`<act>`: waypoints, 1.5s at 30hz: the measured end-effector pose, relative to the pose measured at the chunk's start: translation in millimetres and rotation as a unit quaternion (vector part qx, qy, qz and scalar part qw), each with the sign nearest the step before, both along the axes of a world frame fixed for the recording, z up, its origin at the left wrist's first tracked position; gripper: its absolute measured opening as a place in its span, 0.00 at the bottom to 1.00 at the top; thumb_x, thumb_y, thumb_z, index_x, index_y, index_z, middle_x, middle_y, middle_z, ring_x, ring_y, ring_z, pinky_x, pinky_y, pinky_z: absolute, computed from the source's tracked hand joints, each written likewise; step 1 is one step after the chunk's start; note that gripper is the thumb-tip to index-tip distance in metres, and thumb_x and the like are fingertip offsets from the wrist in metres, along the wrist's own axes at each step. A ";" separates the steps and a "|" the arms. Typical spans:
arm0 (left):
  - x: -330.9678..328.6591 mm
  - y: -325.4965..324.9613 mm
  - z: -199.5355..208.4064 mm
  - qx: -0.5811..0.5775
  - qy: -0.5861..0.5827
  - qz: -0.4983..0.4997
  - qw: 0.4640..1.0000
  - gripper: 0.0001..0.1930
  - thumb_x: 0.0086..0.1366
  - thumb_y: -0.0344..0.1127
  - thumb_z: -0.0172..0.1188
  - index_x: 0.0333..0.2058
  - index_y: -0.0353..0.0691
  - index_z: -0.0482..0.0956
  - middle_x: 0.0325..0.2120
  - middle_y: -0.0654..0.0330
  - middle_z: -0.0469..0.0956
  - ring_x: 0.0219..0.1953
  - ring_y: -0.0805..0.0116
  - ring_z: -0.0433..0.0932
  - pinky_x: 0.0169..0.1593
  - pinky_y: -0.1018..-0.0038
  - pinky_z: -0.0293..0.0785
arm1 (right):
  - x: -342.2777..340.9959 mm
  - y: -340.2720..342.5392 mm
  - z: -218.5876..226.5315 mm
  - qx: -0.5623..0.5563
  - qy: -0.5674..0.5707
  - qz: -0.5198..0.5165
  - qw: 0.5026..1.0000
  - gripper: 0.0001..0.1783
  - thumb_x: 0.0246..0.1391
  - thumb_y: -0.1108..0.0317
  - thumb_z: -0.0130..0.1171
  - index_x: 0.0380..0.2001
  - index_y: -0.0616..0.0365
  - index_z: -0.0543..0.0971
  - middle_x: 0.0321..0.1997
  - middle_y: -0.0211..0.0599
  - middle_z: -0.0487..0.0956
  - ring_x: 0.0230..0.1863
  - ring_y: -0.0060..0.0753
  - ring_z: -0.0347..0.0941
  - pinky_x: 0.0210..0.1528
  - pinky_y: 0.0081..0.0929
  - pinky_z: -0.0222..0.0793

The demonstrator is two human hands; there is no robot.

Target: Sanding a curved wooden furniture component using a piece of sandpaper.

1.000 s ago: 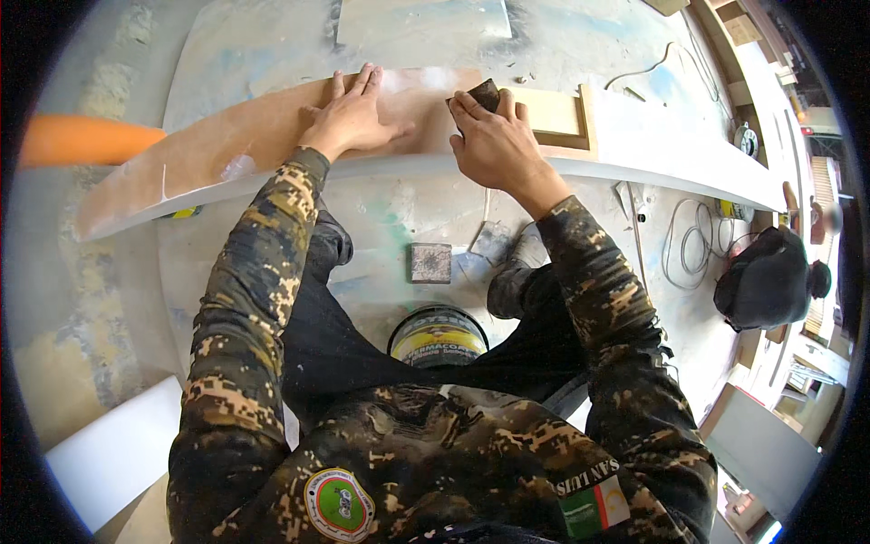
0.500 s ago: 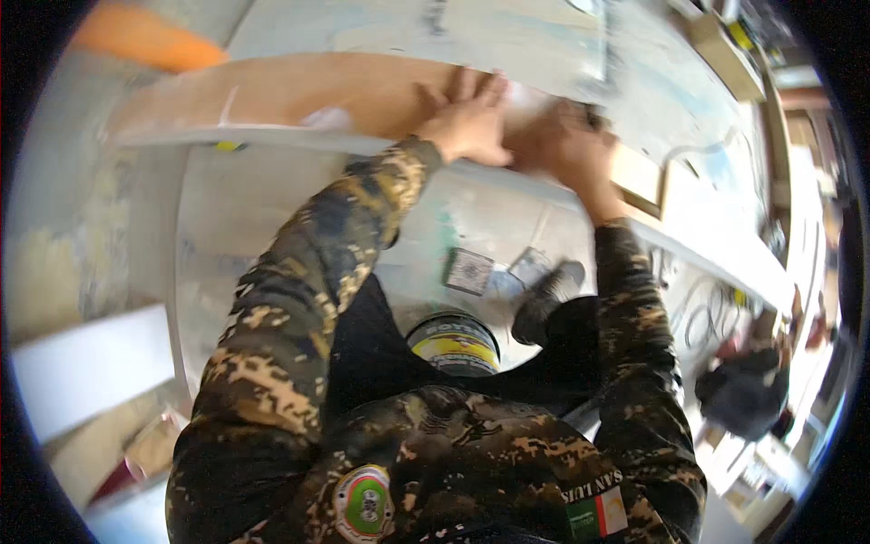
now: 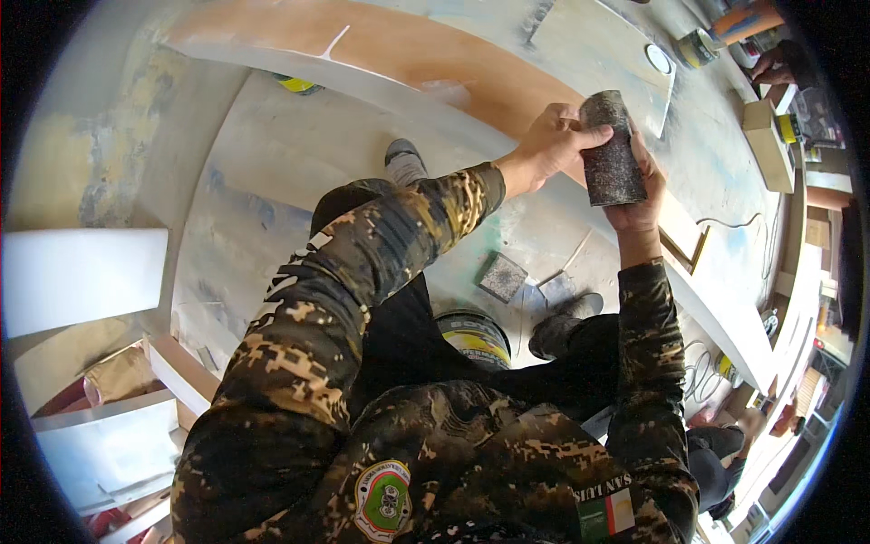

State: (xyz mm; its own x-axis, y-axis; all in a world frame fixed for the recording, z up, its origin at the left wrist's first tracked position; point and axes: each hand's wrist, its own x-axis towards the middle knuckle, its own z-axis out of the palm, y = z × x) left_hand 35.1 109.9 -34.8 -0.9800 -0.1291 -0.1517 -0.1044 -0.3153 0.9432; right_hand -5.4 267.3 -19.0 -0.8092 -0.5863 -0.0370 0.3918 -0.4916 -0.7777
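Between both hands I hold up a sanding block (image 3: 614, 154), its dark, gritty, pale-specked face turned toward me. My right hand (image 3: 642, 204) grips it from below and along its right side. At its left side, my left hand (image 3: 550, 148) is closed with the thumb pressed on the face; its other fingers are partly hidden. Beneath and beyond my hands lies a long curved panel (image 3: 399, 50) with an orange-brown top, a pale edge and a white streak across it. The sanding block is lifted off this panel.
A bucket (image 3: 474, 340) stands between my legs. Near my shoe on the floor lie a square grey gritty pad (image 3: 502, 276) and a thin stick (image 3: 577, 249). To the left is a white slab (image 3: 86, 279). Other people are at the right edge, one with an outstretched arm (image 3: 748, 20).
Both hands were blurred, low on the panel and working over its surface. Now they are raised to the right, with the sanding block tilted up in view. The view has shifted too.
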 end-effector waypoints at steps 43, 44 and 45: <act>55.3 -125.4 -71.3 -0.889 -0.008 0.009 0.457 0.29 0.67 0.37 0.50 0.66 0.36 0.63 0.67 0.48 0.60 0.64 0.29 0.60 0.56 0.27 0.62 | -44.3 -67.8 -77.7 0.725 0.431 -0.226 0.488 0.28 0.60 0.46 0.46 0.56 0.52 0.75 0.59 0.43 0.74 0.66 0.45 0.63 0.67 0.60 0.49; 49.5 -137.0 -64.2 -0.882 -0.049 0.002 0.468 0.29 0.67 0.37 0.50 0.67 0.37 0.63 0.67 0.49 0.60 0.63 0.27 0.61 0.55 0.28 0.63 | -43.6 -68.9 -79.6 0.728 0.418 -0.227 0.493 0.28 0.60 0.46 0.46 0.56 0.52 0.75 0.59 0.43 0.74 0.66 0.45 0.63 0.67 0.60 0.49; 46.6 -148.3 -59.8 -0.877 -0.071 0.019 0.475 0.29 0.67 0.36 0.51 0.66 0.36 0.63 0.67 0.48 0.60 0.62 0.28 0.62 0.55 0.29 0.63 | -42.3 -73.1 -76.6 0.726 0.423 -0.220 0.496 0.28 0.60 0.46 0.46 0.55 0.52 0.75 0.58 0.43 0.74 0.66 0.46 0.63 0.67 0.59 0.49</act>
